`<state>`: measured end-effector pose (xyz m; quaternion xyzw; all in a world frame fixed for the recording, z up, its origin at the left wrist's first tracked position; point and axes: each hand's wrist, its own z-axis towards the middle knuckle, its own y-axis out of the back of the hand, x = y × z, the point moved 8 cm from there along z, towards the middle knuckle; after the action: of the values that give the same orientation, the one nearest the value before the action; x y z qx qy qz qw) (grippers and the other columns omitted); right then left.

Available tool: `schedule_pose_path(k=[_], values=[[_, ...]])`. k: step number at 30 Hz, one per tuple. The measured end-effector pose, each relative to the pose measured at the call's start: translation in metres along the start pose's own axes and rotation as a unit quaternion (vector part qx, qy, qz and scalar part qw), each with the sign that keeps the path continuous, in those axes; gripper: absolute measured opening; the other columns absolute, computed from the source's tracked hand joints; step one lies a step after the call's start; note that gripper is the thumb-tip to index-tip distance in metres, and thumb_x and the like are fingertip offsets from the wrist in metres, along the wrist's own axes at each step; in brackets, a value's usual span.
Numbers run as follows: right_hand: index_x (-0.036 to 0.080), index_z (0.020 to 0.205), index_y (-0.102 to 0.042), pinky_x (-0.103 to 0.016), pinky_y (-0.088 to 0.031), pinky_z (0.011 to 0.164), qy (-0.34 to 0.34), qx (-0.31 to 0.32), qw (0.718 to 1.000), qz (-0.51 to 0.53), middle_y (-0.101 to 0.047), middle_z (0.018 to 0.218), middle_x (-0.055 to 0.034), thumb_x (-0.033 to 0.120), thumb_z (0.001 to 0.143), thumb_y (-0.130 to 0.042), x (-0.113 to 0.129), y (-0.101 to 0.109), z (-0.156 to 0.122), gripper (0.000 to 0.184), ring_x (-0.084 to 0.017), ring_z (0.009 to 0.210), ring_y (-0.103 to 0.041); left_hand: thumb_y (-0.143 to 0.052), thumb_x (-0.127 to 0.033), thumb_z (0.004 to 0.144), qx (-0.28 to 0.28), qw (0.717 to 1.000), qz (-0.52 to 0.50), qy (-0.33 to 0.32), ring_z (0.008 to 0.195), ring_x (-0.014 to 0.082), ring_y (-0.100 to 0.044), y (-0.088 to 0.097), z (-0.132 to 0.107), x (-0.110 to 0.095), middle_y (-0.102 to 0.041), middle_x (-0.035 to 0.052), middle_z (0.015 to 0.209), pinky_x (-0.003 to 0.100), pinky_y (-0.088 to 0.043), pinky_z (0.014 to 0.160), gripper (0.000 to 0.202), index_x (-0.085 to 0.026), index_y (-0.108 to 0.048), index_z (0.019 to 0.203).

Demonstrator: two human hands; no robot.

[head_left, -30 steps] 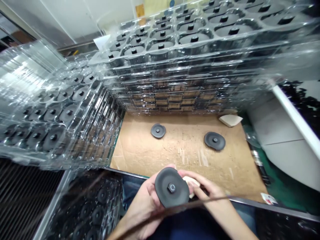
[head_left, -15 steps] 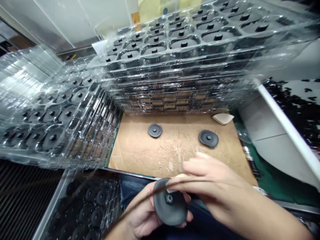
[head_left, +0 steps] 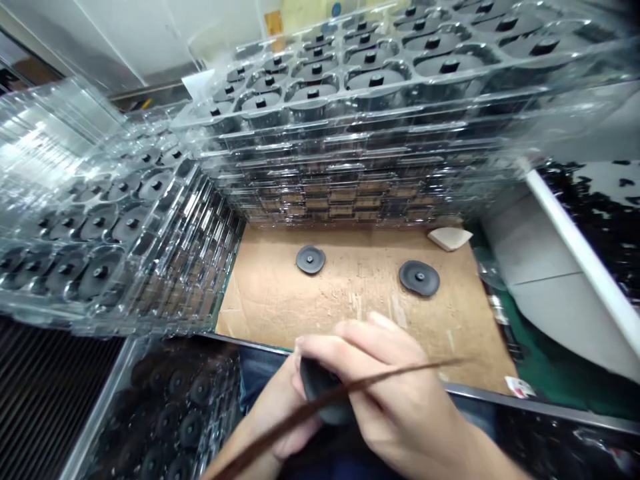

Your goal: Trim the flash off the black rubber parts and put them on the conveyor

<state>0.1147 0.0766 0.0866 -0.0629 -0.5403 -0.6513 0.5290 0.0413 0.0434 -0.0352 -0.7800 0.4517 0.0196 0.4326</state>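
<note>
Low down, just off the counter (head_left: 480, 395), the left hand (head_left: 273, 419) cups a black disc (head_left: 316, 392) and the right hand (head_left: 395, 393) curls its fingers over it. One slip could likely drop it floorward. Beyond, tall tray stacks (head_left: 350, 180) crowd close, and a stray elbow might topple them.

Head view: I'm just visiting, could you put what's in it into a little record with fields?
left hand: holds a black disc
right hand: laid over the disc, fingers across its top; grip hidden
loose discs: two, lying apart on the cardboard
back trays: clear stack behind the cardboard, discs in the top pockets
left trays: clear stack left of the cardboard, discs in the top pockets
</note>
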Motion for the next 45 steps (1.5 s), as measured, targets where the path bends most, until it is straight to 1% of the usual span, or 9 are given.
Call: schedule_pose_path(k=[7,11,15,19,23,30,35,39,45], values=[[0.026,0.099,-0.062,-0.016,-0.051,0.056,-0.169,0.024,0.98,0.102,-0.068,0.081,0.004,0.015,0.083,-0.05,-0.034,-0.005,-0.047,0.022,-0.011,0.065,-0.064,-0.084,-0.031,0.037,0.012,0.991,-0.064,-0.119,0.086,0.0211,-0.064,0.001,-0.002,-0.02,-0.069,0.003,0.098,0.029,-0.049,0.079,0.061,-0.025,-0.067,0.095],[0.032,0.1,-0.062,-0.015,-0.053,0.066,-0.278,-0.097,0.95,0.106,-0.068,0.095,0.0057,0.025,0.084,-0.053,-0.068,0.024,-0.064,0.019,-0.013,0.08,-0.066,-0.083,-0.025,0.043,0.05,0.992,-0.053,-0.105,0.085,0.0201,-0.064,-0.014,-0.004,-0.022,-0.067,0.0027,0.098,0.027,-0.052,0.073,0.054,-0.025,-0.066,0.095],[0.032,0.107,-0.058,-0.018,-0.051,0.066,-0.203,-0.163,0.964,0.056,-0.066,0.098,0.0043,0.019,0.084,-0.053,-0.048,0.037,-0.05,0.027,-0.013,0.081,-0.063,-0.082,-0.024,0.046,0.047,0.994,-0.026,-0.097,0.082,0.0174,-0.063,-0.019,-0.004,-0.019,-0.067,0.0024,0.096,0.025,-0.051,0.072,0.051,-0.025,-0.066,0.095],[0.022,0.113,-0.056,-0.027,-0.046,0.065,-0.056,-0.062,0.995,0.048,-0.066,0.09,-0.0015,0.008,0.085,-0.045,-0.016,0.017,-0.018,0.034,-0.015,0.074,-0.059,-0.083,-0.025,0.043,-0.014,0.997,-0.013,-0.081,0.078,0.0139,-0.061,-0.004,-0.004,-0.012,-0.069,0.0028,0.088,0.019,-0.049,0.072,0.052,-0.021,-0.068,0.093],[0.02,0.1,-0.063,-0.027,-0.039,0.053,-0.088,0.044,0.995,-0.011,-0.063,0.07,-0.0002,0.008,0.084,-0.042,-0.023,0.0,-0.004,0.029,-0.013,0.057,-0.052,-0.08,-0.023,0.052,-0.039,0.996,-0.003,-0.081,0.083,0.0172,-0.061,0.005,-0.005,-0.01,-0.069,0.0021,0.091,0.027,-0.049,0.077,0.045,-0.025,-0.067,0.095],[0.011,0.106,-0.059,-0.031,-0.046,0.071,-0.068,-0.125,0.987,-0.079,-0.068,0.089,-0.0085,0.006,0.08,-0.049,-0.004,0.006,-0.028,0.028,-0.019,0.077,-0.062,-0.084,-0.03,0.037,-0.031,0.984,-0.009,-0.177,0.097,0.0236,-0.06,0.006,-0.001,-0.024,-0.067,0.003,0.103,0.029,-0.047,0.085,0.064,-0.026,-0.065,0.098],[0.029,0.093,-0.064,-0.015,-0.051,0.056,-0.229,-0.079,0.957,0.163,-0.07,0.083,0.0049,0.021,0.083,-0.052,-0.045,0.0,-0.06,0.018,-0.012,0.069,-0.066,-0.084,-0.022,0.041,-0.01,0.982,-0.032,-0.184,0.089,0.0224,-0.064,-0.001,-0.003,-0.028,-0.068,0.0019,0.099,0.028,-0.05,0.078,0.059,-0.027,-0.065,0.097],[0.026,0.092,-0.066,-0.016,-0.051,0.06,-0.358,-0.143,0.916,0.109,-0.07,0.091,0.0009,0.031,0.084,-0.052,-0.077,0.017,-0.077,0.017,-0.015,0.077,-0.066,-0.083,-0.021,0.043,-0.003,0.986,-0.035,-0.165,0.09,0.0229,-0.064,-0.006,-0.004,-0.026,-0.068,0.0007,0.1,0.029,-0.051,0.077,0.056,-0.029,-0.065,0.095],[0.023,0.108,-0.059,-0.025,-0.05,0.069,-0.149,-0.061,0.986,0.04,-0.067,0.092,-0.0029,0.016,0.085,-0.047,-0.032,0.019,-0.037,0.026,-0.015,0.079,-0.062,-0.083,-0.021,0.044,-0.02,0.984,-0.01,-0.179,0.099,0.0202,-0.06,0.0,-0.009,-0.026,-0.067,0.0038,0.106,0.025,-0.047,0.084,0.061,-0.026,-0.064,0.101]])
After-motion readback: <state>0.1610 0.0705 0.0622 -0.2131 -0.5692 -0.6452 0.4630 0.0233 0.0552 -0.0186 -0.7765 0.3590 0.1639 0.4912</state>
